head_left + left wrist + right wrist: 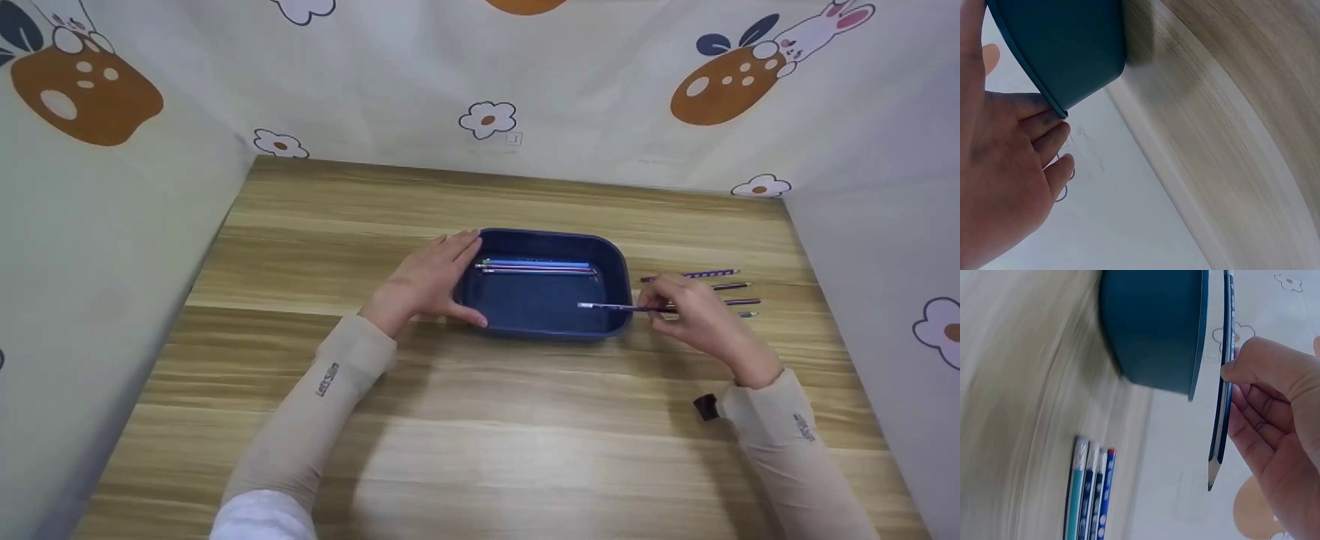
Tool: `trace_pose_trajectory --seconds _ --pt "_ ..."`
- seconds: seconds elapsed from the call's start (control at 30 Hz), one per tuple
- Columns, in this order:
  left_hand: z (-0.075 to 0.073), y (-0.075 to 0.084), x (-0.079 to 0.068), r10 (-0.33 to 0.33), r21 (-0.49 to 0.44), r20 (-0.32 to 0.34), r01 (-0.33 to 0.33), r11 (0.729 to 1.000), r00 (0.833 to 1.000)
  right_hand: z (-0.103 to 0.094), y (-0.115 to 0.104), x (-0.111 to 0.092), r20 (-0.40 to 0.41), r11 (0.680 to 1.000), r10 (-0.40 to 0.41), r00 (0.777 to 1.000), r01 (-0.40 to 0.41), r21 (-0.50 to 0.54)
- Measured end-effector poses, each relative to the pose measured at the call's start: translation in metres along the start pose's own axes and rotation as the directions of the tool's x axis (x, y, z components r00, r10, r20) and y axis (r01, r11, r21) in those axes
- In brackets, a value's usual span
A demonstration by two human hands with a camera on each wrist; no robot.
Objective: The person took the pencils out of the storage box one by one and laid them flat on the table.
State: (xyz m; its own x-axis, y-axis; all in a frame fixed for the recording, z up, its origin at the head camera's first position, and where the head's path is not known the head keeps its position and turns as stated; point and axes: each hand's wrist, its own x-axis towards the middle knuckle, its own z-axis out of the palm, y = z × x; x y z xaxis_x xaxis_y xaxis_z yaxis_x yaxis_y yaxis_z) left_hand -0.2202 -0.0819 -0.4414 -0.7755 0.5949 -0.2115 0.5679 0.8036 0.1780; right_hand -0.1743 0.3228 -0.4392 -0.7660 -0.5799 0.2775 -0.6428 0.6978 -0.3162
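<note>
A dark blue rectangular box [547,335] stands on the table. My left hand [431,281] rests on its left end, fingers stretched to the far corner and thumb at the near one. In the left wrist view, fingertips [1053,117] of that hand touch the box rim [1030,73]. Between thumb and fingers, my right hand [686,311] pinches a dark pencil [611,307]. Its white-tipped end reaches over the box's right side; in the right wrist view, the sharpened tip [1214,472] points away from the box. Several pencils [536,268] lie side by side inside, near the far wall.
To the right of the box, several more pencils [712,274], partly hidden by my right hand, lie on the wood-grain table [480,420]. One of them is a teal pencil [1075,500]. Patterned cloth walls [390,97] rise at the back and both sides.
</note>
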Motion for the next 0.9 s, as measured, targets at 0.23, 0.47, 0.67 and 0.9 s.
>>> trace_pose_trajectory --seconds 0.23,0.47,0.67,0.9 --pt "0.0 0.0 -0.001 0.006 -0.012 0.002 -0.006 1.0 1.0 -0.006 0.008 -0.016 -0.012 0.999 0.019 1.0 -0.019 -0.026" --pt "-0.001 0.0 -0.001 0.006 -0.008 0.001 -0.006 1.0 1.0 -0.009 0.014 -0.032 0.019 0.996 0.092 0.996 -0.092 -0.013" --pt "-0.001 0.0 -0.001 0.002 0.0 0.001 -0.002 1.0 1.0 -0.013 0.017 -0.043 0.035 0.988 0.155 0.987 -0.155 0.016" --pt "-0.001 0.0 -0.001 0.003 0.006 -0.004 -0.003 1.0 1.0 -0.014 0.024 -0.056 -0.005 0.989 0.149 0.989 -0.149 0.003"
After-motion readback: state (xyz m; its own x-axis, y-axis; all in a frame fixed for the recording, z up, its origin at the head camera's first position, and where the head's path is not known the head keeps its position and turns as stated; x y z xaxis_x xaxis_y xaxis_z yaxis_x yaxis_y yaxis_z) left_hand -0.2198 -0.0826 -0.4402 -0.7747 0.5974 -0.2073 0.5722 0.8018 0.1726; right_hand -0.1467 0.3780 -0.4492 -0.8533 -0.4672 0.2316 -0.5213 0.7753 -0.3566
